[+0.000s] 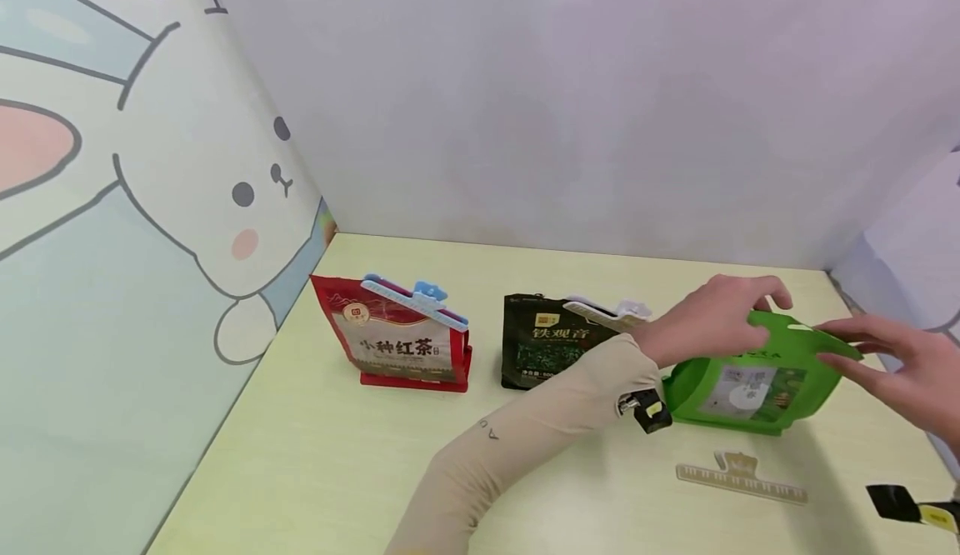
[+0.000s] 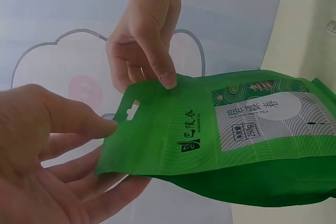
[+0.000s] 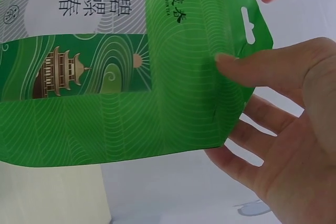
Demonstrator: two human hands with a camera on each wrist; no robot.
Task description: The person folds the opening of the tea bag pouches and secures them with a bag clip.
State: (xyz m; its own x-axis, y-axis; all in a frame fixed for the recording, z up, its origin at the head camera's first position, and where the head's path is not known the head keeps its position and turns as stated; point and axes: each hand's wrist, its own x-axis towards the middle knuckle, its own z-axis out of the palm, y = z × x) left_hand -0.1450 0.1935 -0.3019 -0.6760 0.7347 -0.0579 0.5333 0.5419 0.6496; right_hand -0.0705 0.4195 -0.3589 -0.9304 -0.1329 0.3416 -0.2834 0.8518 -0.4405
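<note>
A green tea bag [image 1: 798, 351] stands on the table at the right, its top tilted toward me. My left hand [image 1: 705, 319] pinches one top corner, with the thumb on the printed front and fingers behind, as the left wrist view shows of the bag [image 2: 157, 150]. At the opposite top corner, my right hand [image 3: 299, 103] pinches the bag [image 3: 178, 87] between thumb and fingers. A slotted hang hole lies between the two hands. In front of the bag, a beige clip [image 1: 741, 478] lies flat on the table.
A red tea bag [image 1: 401, 347] with a blue clip [image 1: 416, 301] across its top stands at the left. Beside my left forearm stands a black tea bag [image 1: 543, 342] with a white clip [image 1: 607, 313]. Walls border the table [image 1: 315, 472] at back and sides.
</note>
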